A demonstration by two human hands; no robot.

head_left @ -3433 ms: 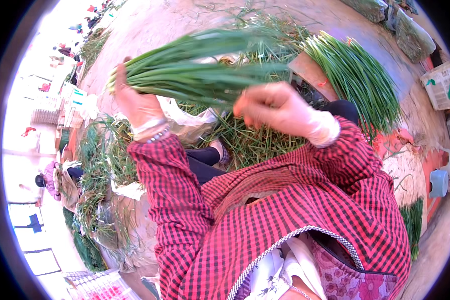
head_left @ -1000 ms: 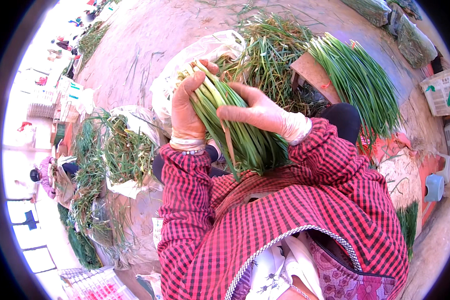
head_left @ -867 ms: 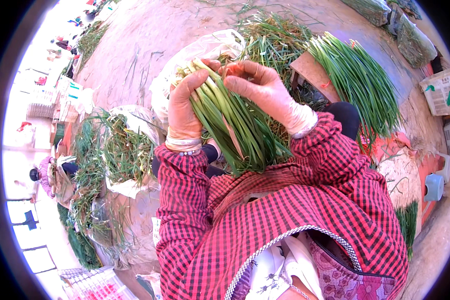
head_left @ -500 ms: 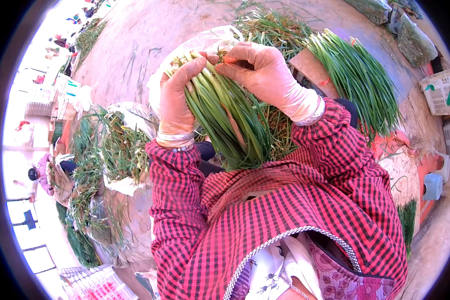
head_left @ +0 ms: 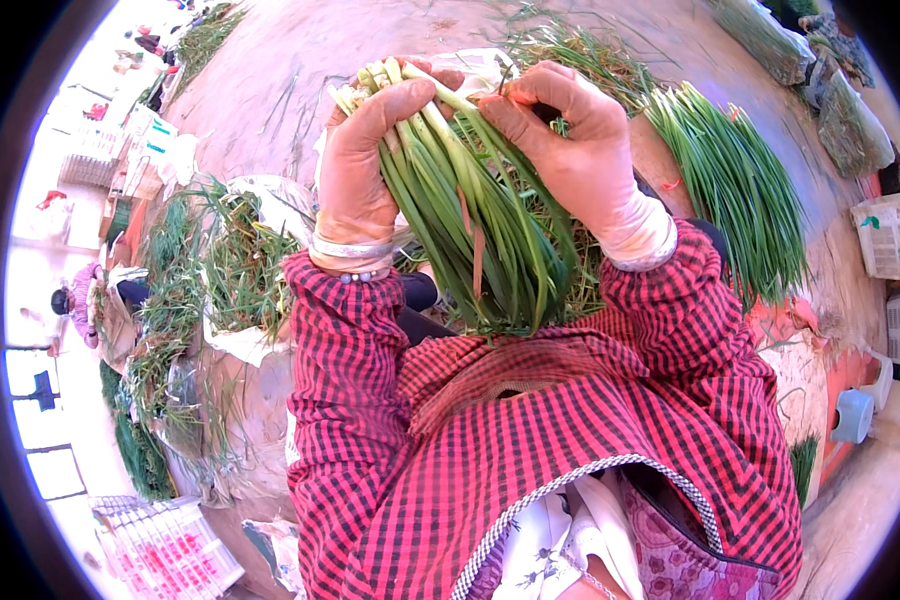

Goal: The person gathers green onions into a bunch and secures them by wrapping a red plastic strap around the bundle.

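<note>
A bunch of garlic chives [head_left: 470, 220] hangs fanned out in front of me, pale stem ends up and green leaves down towards my lap. My left hand [head_left: 365, 165], in a pale, stained glove, is closed round it just below the stem ends, thumb across the front. A brownish strip lies among the leaves. Beside the stem ends on the right, my gloved right hand [head_left: 575, 135] has thumb and forefinger pinched together. A small dark scrap shows at their tips, too small to name.
A big neat pile of chives [head_left: 735, 190] lies at the right on a low board. Loose leaf trimmings [head_left: 250, 270] are heaped at the left, with more [head_left: 580, 60] beyond my hands. Filled bags [head_left: 855, 125], a white crate [head_left: 890, 235] and a blue container [head_left: 852, 415] stand far right.
My right hand has moved a little to the right, away from my left thumb, its fingertips still pinched. My left hand keeps hold of the bunch. The whole view has shifted slightly.
</note>
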